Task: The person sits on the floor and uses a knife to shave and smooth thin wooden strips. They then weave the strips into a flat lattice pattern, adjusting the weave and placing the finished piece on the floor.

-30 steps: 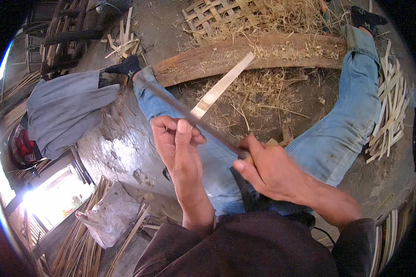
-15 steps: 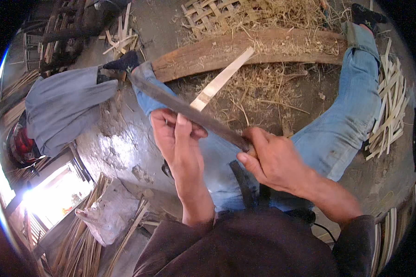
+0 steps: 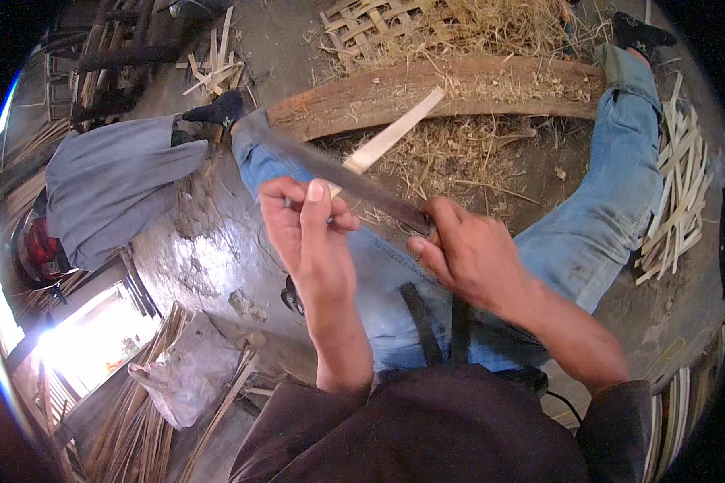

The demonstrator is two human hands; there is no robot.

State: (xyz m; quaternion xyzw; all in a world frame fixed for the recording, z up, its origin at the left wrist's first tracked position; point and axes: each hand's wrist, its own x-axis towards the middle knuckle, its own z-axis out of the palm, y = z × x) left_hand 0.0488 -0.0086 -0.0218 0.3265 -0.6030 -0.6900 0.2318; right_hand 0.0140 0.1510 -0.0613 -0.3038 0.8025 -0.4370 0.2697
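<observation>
My left hand (image 3: 310,241) pinches the near end of a flat, pale bamboo strip (image 3: 399,129) between thumb and fingers. The strip slants away to the upper right, its far end over a wooden plank. Closed round a handle, my right hand (image 3: 479,253) holds a long dark-bladed knife (image 3: 366,191). The blade reaches to the upper left across the strip, just beyond my left fingertips, and its far part is smeared by motion. Most of the handle is hidden in my right fist.
The curved-looking wooden plank (image 3: 338,105) spans between my lower legs, strewn with shavings. Beyond it lies a woven bamboo piece (image 3: 379,28) under more shavings (image 3: 507,32). Pale strips (image 3: 677,193) are piled at right. A grey cloth (image 3: 125,181) hangs at left, above a whitish sack (image 3: 189,374).
The knife blade has shifted slightly away from my left fingers along the strip, baring the strip's near end there. Both hands keep their grip and have barely moved.
</observation>
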